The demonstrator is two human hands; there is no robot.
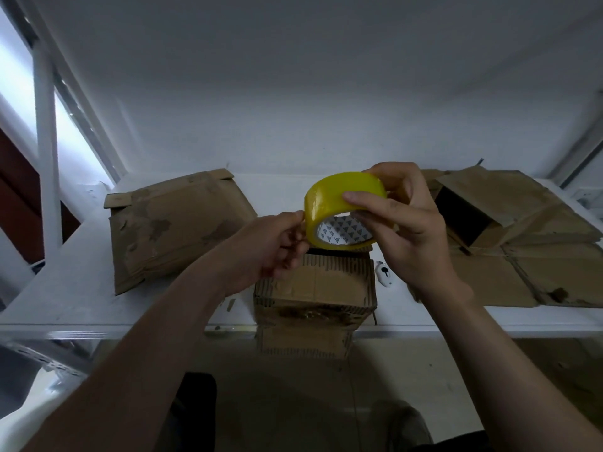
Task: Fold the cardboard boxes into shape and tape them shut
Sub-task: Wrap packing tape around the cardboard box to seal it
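My right hand (404, 223) grips a yellow roll of tape (339, 203), thumb across its outer face and fingers through the core. The roll is held in the air above a small folded cardboard box (313, 288) that stands at the front edge of the white table (75, 288). My left hand (277, 246) is at the roll's left rim, its fingertips pinching at the edge of the tape. The box's upper part is hidden behind the roll and my hands.
A stack of flattened cardboard (169, 226) lies on the left of the table. At the right lie more flat boxes (538, 272) with a partly opened box (479, 210) on top. A small white tool (384, 272) lies right of the centre box. A wall rises behind.
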